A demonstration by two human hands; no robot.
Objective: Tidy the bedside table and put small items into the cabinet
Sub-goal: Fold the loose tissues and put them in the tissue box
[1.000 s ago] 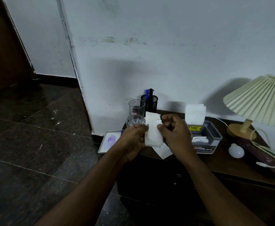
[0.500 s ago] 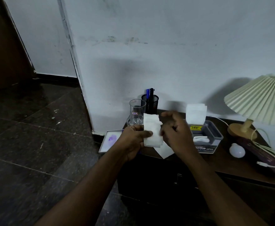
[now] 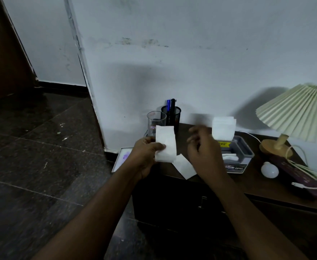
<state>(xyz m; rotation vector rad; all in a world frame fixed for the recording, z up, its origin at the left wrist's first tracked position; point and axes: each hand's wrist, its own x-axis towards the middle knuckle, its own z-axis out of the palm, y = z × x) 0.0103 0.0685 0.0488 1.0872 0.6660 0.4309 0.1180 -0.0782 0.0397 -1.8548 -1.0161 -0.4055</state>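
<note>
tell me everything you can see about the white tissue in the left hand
The tissue is white, soft-looking paper folded into a tall rectangle, faintly creased, its top edge slightly uneven. It is held roughly upright in the air over the left front of the bedside table, partly covering the clear glass behind it. The left hand pinches its lower left edge, thumb across the front. The blurred right hand is apart from it, not touching.

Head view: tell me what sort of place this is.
Probably a bedroom corner: a dark wooden bedside cabinet stands against a white painted wall, with a cream pleated-shade table lamp and a grey plastic tissue box on top.
</note>
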